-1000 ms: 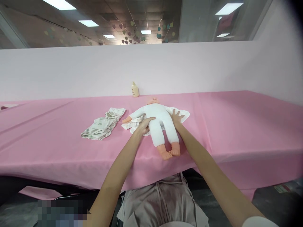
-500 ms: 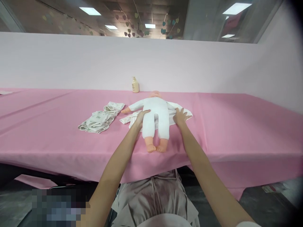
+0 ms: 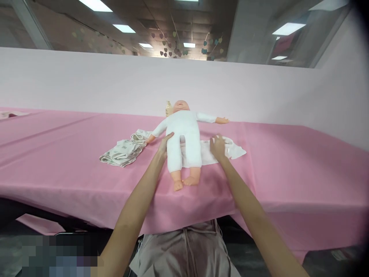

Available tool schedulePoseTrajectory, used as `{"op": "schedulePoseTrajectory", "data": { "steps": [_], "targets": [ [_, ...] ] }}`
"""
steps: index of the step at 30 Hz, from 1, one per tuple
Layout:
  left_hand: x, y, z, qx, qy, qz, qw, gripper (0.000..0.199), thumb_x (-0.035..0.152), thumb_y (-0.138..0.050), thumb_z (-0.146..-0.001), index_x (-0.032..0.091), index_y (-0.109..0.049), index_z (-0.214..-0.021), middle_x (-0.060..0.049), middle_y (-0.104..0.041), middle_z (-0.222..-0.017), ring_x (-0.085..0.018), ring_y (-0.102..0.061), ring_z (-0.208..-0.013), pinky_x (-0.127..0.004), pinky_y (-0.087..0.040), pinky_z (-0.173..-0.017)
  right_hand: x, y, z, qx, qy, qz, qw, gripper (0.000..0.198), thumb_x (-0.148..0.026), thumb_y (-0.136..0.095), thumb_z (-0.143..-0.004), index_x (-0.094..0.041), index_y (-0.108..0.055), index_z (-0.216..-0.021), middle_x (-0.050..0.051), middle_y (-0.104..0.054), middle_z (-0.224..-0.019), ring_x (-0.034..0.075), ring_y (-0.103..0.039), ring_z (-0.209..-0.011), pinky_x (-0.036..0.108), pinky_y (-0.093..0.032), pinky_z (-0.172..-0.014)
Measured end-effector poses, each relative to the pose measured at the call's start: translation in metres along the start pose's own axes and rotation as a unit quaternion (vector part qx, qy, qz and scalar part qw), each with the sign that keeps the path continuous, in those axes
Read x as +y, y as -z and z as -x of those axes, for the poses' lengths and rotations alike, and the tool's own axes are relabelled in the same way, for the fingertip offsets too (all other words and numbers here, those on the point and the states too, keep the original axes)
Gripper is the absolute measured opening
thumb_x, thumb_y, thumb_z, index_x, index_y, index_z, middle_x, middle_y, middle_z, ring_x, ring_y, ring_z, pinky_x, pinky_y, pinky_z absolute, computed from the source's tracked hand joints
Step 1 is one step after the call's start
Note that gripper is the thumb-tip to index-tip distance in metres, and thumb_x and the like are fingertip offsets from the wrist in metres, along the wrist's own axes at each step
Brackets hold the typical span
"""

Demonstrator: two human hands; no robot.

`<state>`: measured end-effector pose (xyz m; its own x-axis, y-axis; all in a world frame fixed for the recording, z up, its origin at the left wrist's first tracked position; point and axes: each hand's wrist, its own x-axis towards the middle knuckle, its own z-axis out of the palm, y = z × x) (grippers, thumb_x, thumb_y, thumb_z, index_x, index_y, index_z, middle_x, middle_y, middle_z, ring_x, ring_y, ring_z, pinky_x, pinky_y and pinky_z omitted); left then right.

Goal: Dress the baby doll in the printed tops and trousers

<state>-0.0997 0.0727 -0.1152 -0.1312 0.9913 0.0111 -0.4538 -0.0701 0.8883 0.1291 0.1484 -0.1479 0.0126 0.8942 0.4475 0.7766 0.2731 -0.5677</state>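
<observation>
A baby doll (image 3: 183,125) with a white cloth body and flesh-coloured head, hands and feet is face up over the pink-covered table. My left hand (image 3: 165,145) grips its side at the hip, thumb on top and fingers hidden behind. Under and beside the doll's legs a white baby garment (image 3: 208,154) spreads out to the right. On this garment rests my right hand (image 3: 218,148), its fingers curled into the cloth and slightly blurred. Folded patterned baby clothes (image 3: 122,152) lie left of the doll, near its hand.
A cream pump bottle (image 3: 168,109) stands by the white wall (image 3: 115,84), partly behind the doll's head. The pink tablecloth (image 3: 57,161) hangs over the near edge. Another piece of cloth (image 3: 11,114) lies at the far left.
The doll has shifted slightly left, and its head and outstretched right-side arm now show. The white garment has moved right from beneath it, with my right hand's fingers now curled.
</observation>
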Motion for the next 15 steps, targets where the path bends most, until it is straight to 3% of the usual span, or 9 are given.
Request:
{"op": "schedulePoseTrajectory", "data": {
  "steps": [2,4,6,8,10,15],
  "targets": [
    [0.006,0.009,-0.009,-0.042,-0.013,0.019,0.999,0.037,0.035,-0.062,-0.079,0.009,-0.061,-0.106,-0.014,-0.071,-0.09,-0.027,-0.069,-0.086,-0.041,-0.057,-0.083,-0.04,-0.009,0.003,-0.038,0.034,-0.214,0.975,0.05,-0.043,-0.023,-0.097,-0.013,-0.051,-0.127,0.016,-0.052,-0.133,0.024,-0.049,-0.122,0.041,-0.038,-0.104],
    [0.014,0.021,-0.02,-0.057,-0.033,0.012,0.998,0.035,0.027,-0.067,-0.076,0.009,-0.061,-0.106,-0.013,-0.071,-0.088,-0.027,-0.068,-0.086,-0.04,-0.056,-0.083,-0.075,-0.018,0.003,-0.1,0.059,-0.407,0.906,0.056,-0.052,-0.021,-0.097,-0.014,-0.052,-0.124,0.014,-0.06,-0.124,0.022,-0.057,-0.111,0.036,-0.046,-0.096],
    [0.025,0.034,-0.032,-0.051,-0.061,-0.016,0.997,0.036,0.023,-0.07,-0.074,0.009,-0.06,-0.107,-0.012,-0.071,-0.088,-0.027,-0.068,-0.087,-0.04,-0.056,-0.083,-0.102,-0.029,-0.001,-0.153,0.033,-0.521,0.839,0.054,-0.054,-0.032,-0.095,-0.012,-0.052,-0.123,0.014,-0.064,-0.115,0.022,-0.06,-0.106,0.034,-0.049,-0.092],
    [0.036,0.048,-0.043,-0.064,-0.085,-0.045,0.993,0.042,0.022,-0.071,-0.075,0.011,-0.058,-0.113,-0.011,-0.07,-0.093,-0.026,-0.067,-0.09,-0.04,-0.054,-0.086,-0.12,-0.04,-0.009,-0.184,-0.021,-0.572,0.799,0.047,-0.047,-0.046,-0.092,-0.012,-0.051,-0.123,0.013,-0.066,-0.111,0.022,-0.061,-0.104,0.035,-0.051,-0.09],
    [0.047,0.062,-0.054,-0.081,-0.093,-0.074,0.99,0.047,0.021,-0.071,-0.076,0.012,-0.055,-0.119,-0.01,-0.069,-0.099,-0.025,-0.066,-0.092,-0.04,-0.052,-0.09,-0.13,-0.054,-0.018,-0.192,-0.063,-0.596,0.777,0.042,-0.038,-0.055,-0.089,-0.013,-0.051,-0.122,0.012,-0.066,-0.114,0.022,-0.062,-0.102,0.035,-0.053,-0.088],
    [0.064,0.09,-0.079,-0.038,-0.058,-0.133,0.989,0.048,0.025,-0.071,-0.077,0.013,-0.056,-0.12,-0.013,-0.068,-0.103,-0.025,-0.065,-0.093,-0.042,-0.05,-0.092,-0.143,-0.099,-0.042,-0.198,-0.127,-0.617,0.751,0.042,-0.029,-0.06,-0.084,-0.015,-0.052,-0.122,0.013,-0.061,-0.124,0.024,-0.063,-0.103,0.037,-0.054,-0.087]
  ]
}}
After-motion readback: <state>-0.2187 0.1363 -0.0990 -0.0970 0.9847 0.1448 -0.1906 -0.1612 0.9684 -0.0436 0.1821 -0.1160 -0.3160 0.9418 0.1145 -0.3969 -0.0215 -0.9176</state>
